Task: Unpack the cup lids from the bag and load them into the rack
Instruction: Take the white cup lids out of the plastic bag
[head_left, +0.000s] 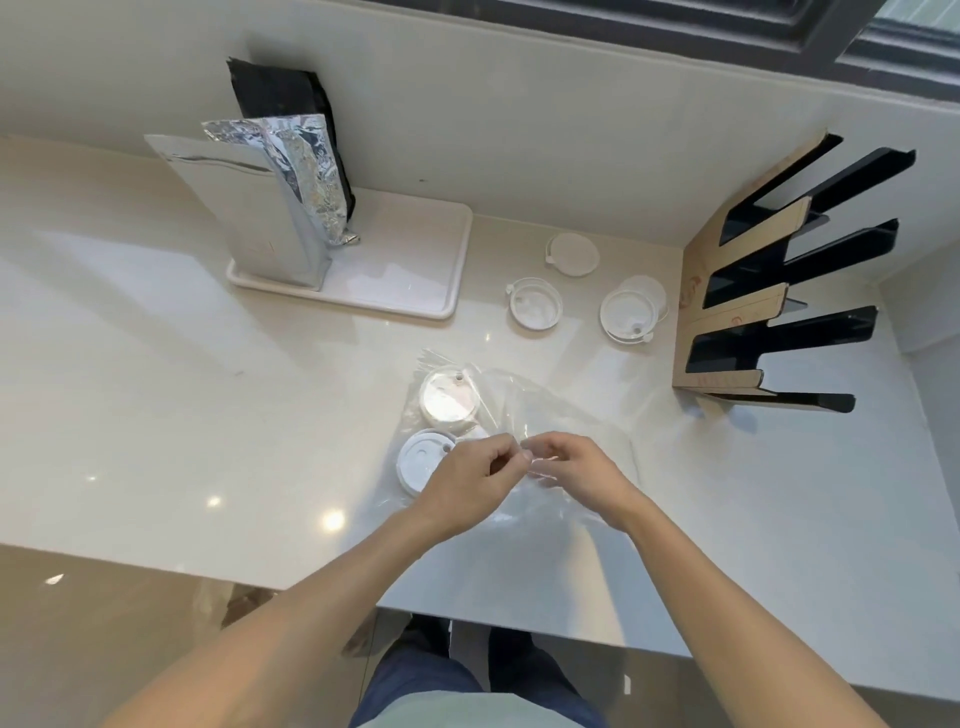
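A clear plastic bag (545, 400) lies crumpled on the white counter in front of me. Two white cup lids show through it at its left side: one (448, 397) farther away and one (422, 460) nearer, partly behind my left hand. My left hand (470, 480) and my right hand (571, 470) meet over the bag, each pinching the thin plastic between thumb and fingers. Three more lids lie loose beyond the bag: one (573, 253), one (535, 302), one (629, 314). The black rack (779, 291) with brown cardboard backing stands at the right, its slots empty.
A white tray (410, 291) at the back left holds several upright foil and black pouches (280, 197). A white wall runs behind the counter, with a dark window frame above. The counter's front edge is near my body.
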